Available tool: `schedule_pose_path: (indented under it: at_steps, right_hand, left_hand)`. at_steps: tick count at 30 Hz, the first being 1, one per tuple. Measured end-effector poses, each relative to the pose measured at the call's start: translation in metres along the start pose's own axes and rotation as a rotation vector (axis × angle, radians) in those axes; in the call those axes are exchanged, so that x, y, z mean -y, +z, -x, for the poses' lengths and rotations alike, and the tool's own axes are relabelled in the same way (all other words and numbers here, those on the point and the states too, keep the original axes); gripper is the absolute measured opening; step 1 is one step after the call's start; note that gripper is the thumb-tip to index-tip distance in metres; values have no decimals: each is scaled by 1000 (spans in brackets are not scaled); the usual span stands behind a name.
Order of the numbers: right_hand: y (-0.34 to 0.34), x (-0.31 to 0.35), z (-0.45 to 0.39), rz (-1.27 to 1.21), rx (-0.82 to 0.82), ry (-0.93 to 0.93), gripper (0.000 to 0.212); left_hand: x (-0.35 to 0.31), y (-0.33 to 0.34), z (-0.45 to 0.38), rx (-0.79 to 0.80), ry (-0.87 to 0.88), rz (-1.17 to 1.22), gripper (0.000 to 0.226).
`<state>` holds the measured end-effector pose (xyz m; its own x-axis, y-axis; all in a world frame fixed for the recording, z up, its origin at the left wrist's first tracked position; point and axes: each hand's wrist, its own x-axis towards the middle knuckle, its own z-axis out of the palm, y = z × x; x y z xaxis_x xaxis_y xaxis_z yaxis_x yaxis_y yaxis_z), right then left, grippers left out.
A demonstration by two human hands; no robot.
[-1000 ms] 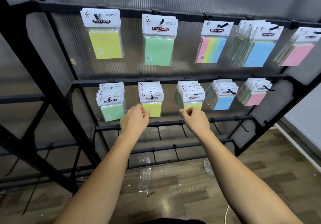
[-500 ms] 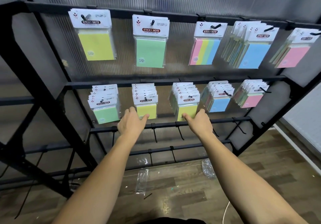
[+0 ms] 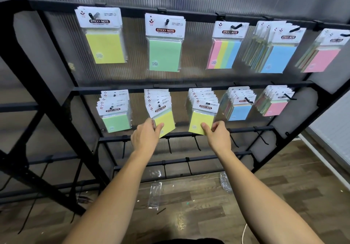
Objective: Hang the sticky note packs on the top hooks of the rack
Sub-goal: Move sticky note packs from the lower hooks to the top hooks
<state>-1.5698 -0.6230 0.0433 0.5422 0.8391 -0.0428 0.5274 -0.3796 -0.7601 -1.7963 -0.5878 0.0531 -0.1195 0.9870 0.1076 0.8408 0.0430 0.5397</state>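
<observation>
On the rack (image 3: 56,99), the left hand (image 3: 145,139) pinches one yellow pack (image 3: 165,122); the right hand (image 3: 217,135) pinches another yellow pack (image 3: 198,123). Slide each straight off its middle-row hook, then thread its hole squarely over a top hook (image 3: 166,21).

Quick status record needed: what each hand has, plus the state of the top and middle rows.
left hand: pinches the front yellow pack of the second middle-row hook, tilted
right hand: pinches the front yellow pack of the third middle-row hook
top row: five hooks, all carrying packs
middle row: five hooks, each with a stack
lower hooks: bare
floor: clear plastic wrappers
</observation>
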Motion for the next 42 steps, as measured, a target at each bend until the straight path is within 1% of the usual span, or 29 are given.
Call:
schedule_pose_path:
  at_steps: [3,7,12,16,19,24,28,35,42]
  right_hand:
    - [1,-1,12,-13,-42,-40,37]
    - [-2,6,32,-70,-130,-83,42]
    - [-13,16,54,-177,-168,-149,41]
    - [-15,23,69,-267,-143,-234,37]
    - [-16,40,77,-321,-94,-321,34]
    - [-15,76,83,-329,-62,-446,30]
    - [-5,113,87,-364,-24,-525,29]
    - [12,186,94,-418,68,-670,28]
    - [22,251,97,-459,97,-801,29]
  left_hand:
    - [4,-3,5,13,33,33,42]
    - [7,-11,14,8,48,84,45]
    - [5,-29,26,-9,66,128,47]
    - [7,-43,33,-25,98,182,44]
    - [11,-55,32,-16,140,251,43]
    - [23,-83,31,-44,181,292,41]
    - [36,-104,32,-107,157,298,47]
    - [60,-128,32,-193,100,330,46]
    - [69,-146,31,-241,49,348,44]
